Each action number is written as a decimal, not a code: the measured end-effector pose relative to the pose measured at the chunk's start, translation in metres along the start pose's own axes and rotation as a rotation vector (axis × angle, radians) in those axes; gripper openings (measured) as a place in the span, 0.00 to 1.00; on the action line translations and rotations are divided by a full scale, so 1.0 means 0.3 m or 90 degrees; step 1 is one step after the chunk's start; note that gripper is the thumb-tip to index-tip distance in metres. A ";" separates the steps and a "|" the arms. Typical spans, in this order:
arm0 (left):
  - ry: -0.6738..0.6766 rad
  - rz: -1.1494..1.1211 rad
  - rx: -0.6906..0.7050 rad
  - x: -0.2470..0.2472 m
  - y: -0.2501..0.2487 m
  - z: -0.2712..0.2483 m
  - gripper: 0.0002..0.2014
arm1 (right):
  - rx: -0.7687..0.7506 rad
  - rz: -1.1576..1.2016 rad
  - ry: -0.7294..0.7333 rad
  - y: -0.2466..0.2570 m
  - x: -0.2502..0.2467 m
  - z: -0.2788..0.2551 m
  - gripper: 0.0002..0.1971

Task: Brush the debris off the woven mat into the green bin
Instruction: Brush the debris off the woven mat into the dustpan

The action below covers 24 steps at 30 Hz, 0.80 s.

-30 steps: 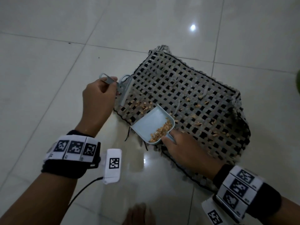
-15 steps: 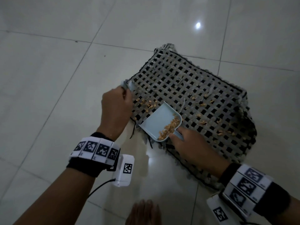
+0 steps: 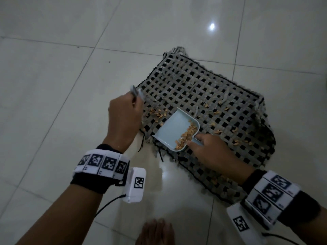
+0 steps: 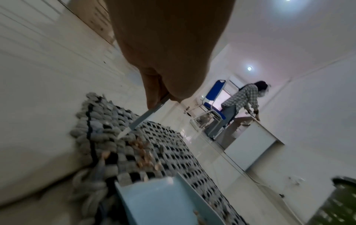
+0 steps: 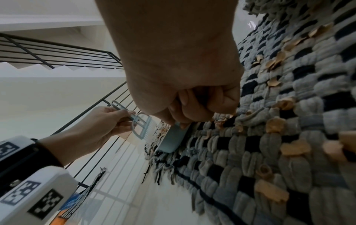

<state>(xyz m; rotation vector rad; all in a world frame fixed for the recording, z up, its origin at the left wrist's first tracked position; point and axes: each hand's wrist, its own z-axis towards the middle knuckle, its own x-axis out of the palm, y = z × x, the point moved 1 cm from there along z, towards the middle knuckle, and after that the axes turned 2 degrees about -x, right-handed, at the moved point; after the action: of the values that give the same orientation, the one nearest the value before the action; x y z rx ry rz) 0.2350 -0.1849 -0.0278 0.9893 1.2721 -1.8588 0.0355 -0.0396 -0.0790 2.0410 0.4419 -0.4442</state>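
Mat: we see one woven mat on the floor, scraps scattered.
Left hand: grasping one brush.
Right hand: grasping one dustpan.

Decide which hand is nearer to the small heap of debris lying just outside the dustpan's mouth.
Left. The left hand, holding the brush, is beside that heap; the right hand grips the dustpan handle, farther back.

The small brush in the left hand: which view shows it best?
The right wrist view: the brush shows whole, handle loop, frame and bristles, pinched by the left hand. The head view shows only a blurred bit of handle above the knuckles. The left wrist view shows it edge-on, reaching down to the woven mat.
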 end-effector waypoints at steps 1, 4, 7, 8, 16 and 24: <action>-0.014 0.017 -0.012 -0.018 0.014 0.017 0.18 | -0.001 -0.005 0.002 0.002 -0.002 -0.002 0.13; -0.026 0.093 -0.045 -0.035 0.065 0.071 0.18 | -0.006 -0.013 0.007 0.005 -0.007 -0.005 0.13; 0.005 0.080 -0.023 0.007 0.060 0.057 0.19 | -0.003 -0.015 0.008 0.007 -0.007 -0.008 0.13; 0.018 0.064 -0.002 0.024 0.043 0.042 0.20 | -0.003 -0.013 0.007 0.008 -0.008 -0.008 0.13; 0.040 -0.059 0.094 0.035 -0.035 -0.017 0.17 | 0.006 -0.008 0.008 -0.002 -0.012 -0.010 0.14; 0.067 -0.015 0.101 0.053 -0.025 -0.013 0.21 | 0.023 -0.019 0.021 -0.010 -0.006 -0.008 0.17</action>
<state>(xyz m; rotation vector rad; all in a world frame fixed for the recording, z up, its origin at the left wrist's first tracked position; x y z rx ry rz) 0.2217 -0.1807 -0.0390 1.1734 1.2159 -1.9730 0.0330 -0.0364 -0.0791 2.0812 0.4887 -0.4406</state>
